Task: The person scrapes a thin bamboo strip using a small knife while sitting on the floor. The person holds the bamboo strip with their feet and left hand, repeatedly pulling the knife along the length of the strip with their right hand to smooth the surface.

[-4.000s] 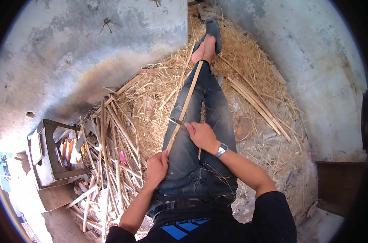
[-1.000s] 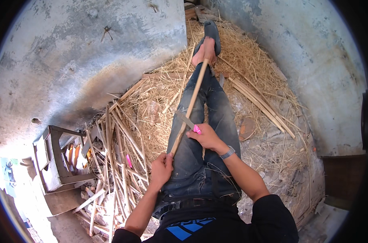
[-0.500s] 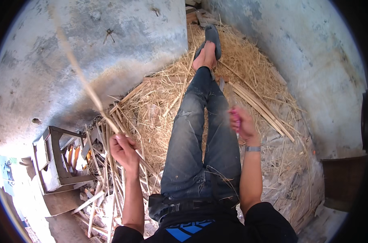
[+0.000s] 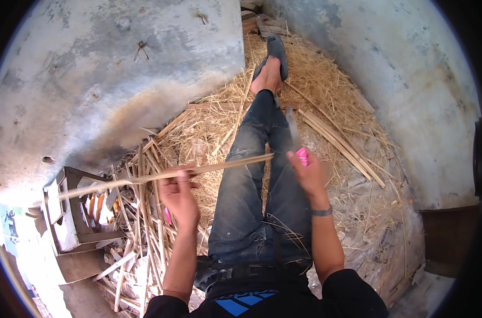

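Note:
My left hand [image 4: 180, 200] grips a long, pale bamboo strip [image 4: 227, 165] between thumb and fingers. The strip lies almost level, crossing above my thighs, with its right end near my right hand and its other end reaching far left. In my right hand [image 4: 311, 172] is a knife [image 4: 293, 127] with a pink handle; its blade points away from me and is a little blurred. Blade and strip end stay apart. My outstretched legs [image 4: 243, 196] in dusty dark trousers are crossed at the ankles.
Shavings [image 4: 326, 79] cover the floor around my feet. Several split strips [image 4: 336, 140] lie right of my legs. At left are a heap of sticks [image 4: 148, 222] and a wooden frame [image 4: 74, 233]. Grey walls [image 4: 410, 95] rise on both sides.
The bamboo strip has swung from pointing up and away to lying nearly level across my thighs. My left hand has turned and shifted slightly right; my right hand has moved slightly.

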`<state>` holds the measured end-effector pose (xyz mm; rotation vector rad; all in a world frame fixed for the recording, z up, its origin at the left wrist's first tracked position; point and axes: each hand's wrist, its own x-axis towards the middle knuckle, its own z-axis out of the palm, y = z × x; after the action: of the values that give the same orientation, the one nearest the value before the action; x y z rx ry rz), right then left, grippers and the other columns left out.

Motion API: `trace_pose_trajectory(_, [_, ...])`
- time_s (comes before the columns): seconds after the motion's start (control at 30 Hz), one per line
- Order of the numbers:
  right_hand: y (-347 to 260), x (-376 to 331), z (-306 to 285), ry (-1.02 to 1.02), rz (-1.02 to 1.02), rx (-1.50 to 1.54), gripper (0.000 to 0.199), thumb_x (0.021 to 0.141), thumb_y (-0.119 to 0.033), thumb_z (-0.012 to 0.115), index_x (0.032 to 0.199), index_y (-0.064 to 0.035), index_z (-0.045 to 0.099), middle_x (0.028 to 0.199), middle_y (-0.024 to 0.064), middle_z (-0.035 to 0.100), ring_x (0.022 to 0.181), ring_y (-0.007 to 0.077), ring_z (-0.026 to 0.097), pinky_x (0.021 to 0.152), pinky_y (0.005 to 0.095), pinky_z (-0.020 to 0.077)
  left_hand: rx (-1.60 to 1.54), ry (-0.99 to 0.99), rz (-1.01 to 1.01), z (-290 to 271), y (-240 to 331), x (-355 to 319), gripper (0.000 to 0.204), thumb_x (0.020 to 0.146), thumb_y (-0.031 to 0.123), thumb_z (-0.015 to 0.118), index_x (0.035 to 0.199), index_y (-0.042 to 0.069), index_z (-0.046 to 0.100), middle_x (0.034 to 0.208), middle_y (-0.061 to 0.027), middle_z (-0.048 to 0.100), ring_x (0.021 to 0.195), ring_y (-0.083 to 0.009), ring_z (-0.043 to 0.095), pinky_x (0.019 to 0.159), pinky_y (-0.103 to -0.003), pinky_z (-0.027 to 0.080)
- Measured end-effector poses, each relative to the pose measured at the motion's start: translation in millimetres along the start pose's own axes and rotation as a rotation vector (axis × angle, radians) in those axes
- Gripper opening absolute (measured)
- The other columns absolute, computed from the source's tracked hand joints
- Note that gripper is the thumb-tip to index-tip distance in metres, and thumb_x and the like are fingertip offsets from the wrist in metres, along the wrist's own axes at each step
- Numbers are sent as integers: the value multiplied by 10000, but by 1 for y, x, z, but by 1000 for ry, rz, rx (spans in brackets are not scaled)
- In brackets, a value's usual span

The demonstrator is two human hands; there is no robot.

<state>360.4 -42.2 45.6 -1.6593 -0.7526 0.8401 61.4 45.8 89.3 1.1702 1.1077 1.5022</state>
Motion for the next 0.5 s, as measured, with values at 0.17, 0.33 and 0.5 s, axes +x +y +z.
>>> trace_pose_trajectory(0.17, [-30, -18, 48, 10, 114, 525, 261, 984, -270, 783, 1081, -94, 617, 790, -43, 616, 520, 5, 428, 437, 199, 310, -209, -26, -222, 26, -19, -33, 160, 1072, 173, 641, 1142, 34, 604, 1114, -191, 765, 821, -212, 772, 568, -237, 561])
trace_pose_trajectory(0.33, [-24, -4, 52, -42, 181, 779, 197, 1012, -229, 741, 1045, -100, 595, 850, -4, 628, 503, 16, 373, 448, 216, 318, -188, -31, -338, 29, -33, -61, 201, 1086, 214, 625, 1146, 23, 626, 1125, -191, 761, 769, -216, 767, 565, -242, 550])
trace_pose_trajectory(0.5, [-5, 23, 37, -95, 200, 750, 173, 1009, -194, 740, 983, -120, 586, 808, -27, 588, 492, 21, 376, 453, 225, 325, -113, -335, -669, 19, -15, -73, 235, 1095, 212, 608, 1204, 6, 639, 1033, -165, 777, 720, -197, 757, 568, -245, 536])
